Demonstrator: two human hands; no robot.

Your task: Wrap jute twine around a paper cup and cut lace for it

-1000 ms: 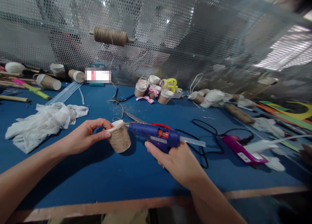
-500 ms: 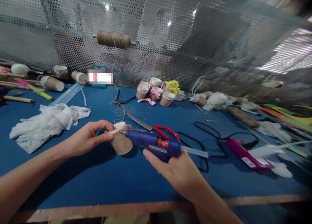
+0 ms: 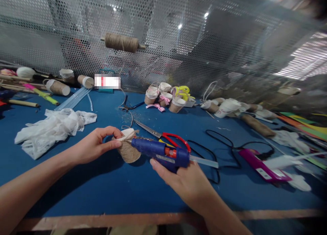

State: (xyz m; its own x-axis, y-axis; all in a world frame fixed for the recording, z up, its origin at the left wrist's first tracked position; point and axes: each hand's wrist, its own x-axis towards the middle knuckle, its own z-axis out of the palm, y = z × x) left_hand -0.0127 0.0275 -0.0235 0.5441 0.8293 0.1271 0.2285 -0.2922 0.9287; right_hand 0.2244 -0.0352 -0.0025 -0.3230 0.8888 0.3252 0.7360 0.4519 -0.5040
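Observation:
Between its thumb and fingers, my left hand (image 3: 102, 143) pinches the rim of a small paper cup (image 3: 129, 152) wrapped in brown twine. The cup is tilted, its white rim towards the upper left. My right hand (image 3: 184, 180) is wrapped round the handle of a blue hot glue gun (image 3: 155, 151), with a clear glue stick (image 3: 204, 161) poking out of its back. The gun's nozzle meets the cup's twine just below the rim. Behind the gun lie red-handled scissors (image 3: 176, 139), partly covered by it. A strand of twine (image 3: 132, 117) runs back from the cup.
A twine spool (image 3: 121, 42) hangs on the perforated metal screen. Crumpled white lace (image 3: 56, 129) lies at left, near clear glue sticks (image 3: 74, 98). Several small cups (image 3: 176, 105) with pink bows stand at the back. A purple power strip (image 3: 264, 168) and black cable (image 3: 236, 153) lie at right.
The whole view has shifted slightly, so things sit a little further right. Both hands keep their holds, and the glue gun's nozzle stays at the cup.

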